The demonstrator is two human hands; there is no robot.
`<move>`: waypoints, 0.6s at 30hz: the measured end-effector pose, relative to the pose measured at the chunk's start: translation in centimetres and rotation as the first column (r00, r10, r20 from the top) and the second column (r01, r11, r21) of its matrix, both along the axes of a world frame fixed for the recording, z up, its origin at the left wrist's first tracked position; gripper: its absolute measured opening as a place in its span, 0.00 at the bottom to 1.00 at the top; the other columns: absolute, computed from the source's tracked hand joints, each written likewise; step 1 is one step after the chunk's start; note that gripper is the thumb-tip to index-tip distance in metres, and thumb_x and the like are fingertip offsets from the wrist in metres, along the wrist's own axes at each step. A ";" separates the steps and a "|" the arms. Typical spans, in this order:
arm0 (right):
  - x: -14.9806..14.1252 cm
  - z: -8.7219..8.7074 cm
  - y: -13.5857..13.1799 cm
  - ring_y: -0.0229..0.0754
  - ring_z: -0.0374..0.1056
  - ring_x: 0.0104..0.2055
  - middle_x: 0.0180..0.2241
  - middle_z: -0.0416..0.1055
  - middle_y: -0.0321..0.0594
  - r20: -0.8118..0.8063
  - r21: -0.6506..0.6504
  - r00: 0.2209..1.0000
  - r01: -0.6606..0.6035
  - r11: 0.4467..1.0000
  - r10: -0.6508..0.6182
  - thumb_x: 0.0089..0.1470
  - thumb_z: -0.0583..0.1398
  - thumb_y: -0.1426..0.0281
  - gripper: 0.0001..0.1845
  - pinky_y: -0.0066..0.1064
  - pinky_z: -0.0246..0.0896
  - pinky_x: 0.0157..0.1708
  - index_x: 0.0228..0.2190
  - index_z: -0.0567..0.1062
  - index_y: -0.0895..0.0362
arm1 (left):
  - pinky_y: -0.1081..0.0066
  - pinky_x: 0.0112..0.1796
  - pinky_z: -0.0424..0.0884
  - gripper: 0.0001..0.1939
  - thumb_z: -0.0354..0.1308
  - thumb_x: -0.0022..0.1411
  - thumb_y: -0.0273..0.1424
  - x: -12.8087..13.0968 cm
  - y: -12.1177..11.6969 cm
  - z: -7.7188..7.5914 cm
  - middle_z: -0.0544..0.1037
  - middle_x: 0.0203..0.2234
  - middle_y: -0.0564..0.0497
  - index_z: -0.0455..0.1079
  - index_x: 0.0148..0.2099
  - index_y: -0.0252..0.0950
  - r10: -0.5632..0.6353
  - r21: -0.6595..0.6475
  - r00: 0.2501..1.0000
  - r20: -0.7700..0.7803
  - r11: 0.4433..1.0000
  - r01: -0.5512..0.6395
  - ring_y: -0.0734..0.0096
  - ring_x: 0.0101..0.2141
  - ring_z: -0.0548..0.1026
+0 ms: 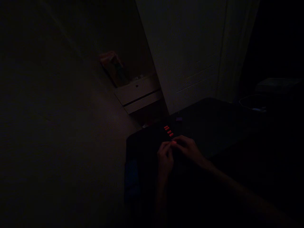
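The scene is very dark. My left hand (165, 155) and my right hand (187, 146) meet over a dark table, fingertips pinched together. Between them is a small bright red piece (174, 142), which both hands grip; its kind is too dim to tell. Just beyond the fingers, several similar short red pieces (169, 132) lie in a slanting row on the table. Most of the held piece is hidden by my fingers.
A small purple block (179, 119) sits near the table's far edge. A blue flat object (131, 179) lies at the left edge. Behind stand a pale door (190, 47) and a white drawer unit (140, 95). A thin cable (244, 98) curves at right.
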State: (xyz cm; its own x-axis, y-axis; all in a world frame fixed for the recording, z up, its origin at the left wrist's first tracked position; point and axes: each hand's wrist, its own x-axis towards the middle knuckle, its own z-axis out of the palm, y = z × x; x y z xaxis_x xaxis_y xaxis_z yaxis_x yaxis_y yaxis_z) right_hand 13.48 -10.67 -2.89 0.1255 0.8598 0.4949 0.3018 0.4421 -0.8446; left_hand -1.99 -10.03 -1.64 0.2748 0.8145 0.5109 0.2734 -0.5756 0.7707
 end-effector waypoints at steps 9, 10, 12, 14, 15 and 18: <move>0.3 0.4 -0.3 0.43 0.74 0.35 0.34 0.78 0.41 0.067 0.047 0.998 0.020 0.999 -0.023 0.60 0.62 0.63 0.09 0.32 0.68 0.38 0.36 0.81 0.55 | 0.62 0.49 0.71 0.14 0.55 0.68 0.29 0.4 0.0 -0.1 0.80 0.45 0.44 0.78 0.51 0.39 0.023 -0.134 0.997 0.075 0.991 -0.013 0.60 0.46 0.77; 0.2 0.4 -0.3 0.43 0.74 0.35 0.34 0.79 0.41 0.057 0.041 0.998 0.020 0.999 -0.022 0.60 0.62 0.63 0.10 0.32 0.68 0.38 0.36 0.81 0.55 | 0.63 0.48 0.72 0.14 0.55 0.68 0.31 0.3 -0.1 -0.1 0.80 0.46 0.44 0.77 0.52 0.39 0.038 -0.174 0.993 0.108 0.985 -0.019 0.60 0.46 0.77; 0.1 0.5 -0.5 0.44 0.75 0.36 0.35 0.79 0.41 0.002 0.003 0.999 0.032 0.999 -0.032 0.60 0.62 0.62 0.11 0.33 0.68 0.39 0.36 0.81 0.55 | 0.64 0.44 0.74 0.14 0.56 0.68 0.33 0.1 -0.4 -0.2 0.80 0.48 0.43 0.76 0.52 0.38 0.082 -0.253 0.985 0.154 0.967 -0.041 0.62 0.43 0.79; -0.1 0.5 -0.8 0.46 0.75 0.38 0.37 0.80 0.42 -0.086 -0.074 0.996 0.028 0.997 -0.035 0.59 0.62 0.60 0.13 0.34 0.69 0.41 0.37 0.81 0.55 | 0.65 0.41 0.75 0.16 0.57 0.67 0.35 -0.1 -1.0 -0.4 0.80 0.47 0.42 0.76 0.54 0.37 0.121 -0.305 0.980 0.158 0.950 -0.068 0.63 0.39 0.79; -0.3 0.5 -1.0 0.47 0.76 0.39 0.37 0.80 0.43 -0.125 -0.119 0.992 0.010 0.993 -0.025 0.59 0.62 0.59 0.14 0.35 0.69 0.41 0.37 0.81 0.56 | 0.64 0.42 0.75 0.16 0.58 0.66 0.35 -0.2 -1.4 -0.5 0.81 0.46 0.42 0.76 0.54 0.37 0.127 -0.322 0.980 0.156 0.944 -0.071 0.63 0.40 0.80; -1.1 0.3 -1.6 0.49 0.77 0.40 0.37 0.81 0.44 -0.187 -0.209 0.982 -0.077 0.975 0.037 0.60 0.60 0.58 0.16 0.37 0.69 0.42 0.35 0.82 0.56 | 0.63 0.44 0.75 0.17 0.62 0.64 0.35 -0.4 -2.6 -0.8 0.81 0.46 0.41 0.76 0.54 0.37 0.122 -0.345 0.974 0.189 0.937 -0.050 0.60 0.42 0.80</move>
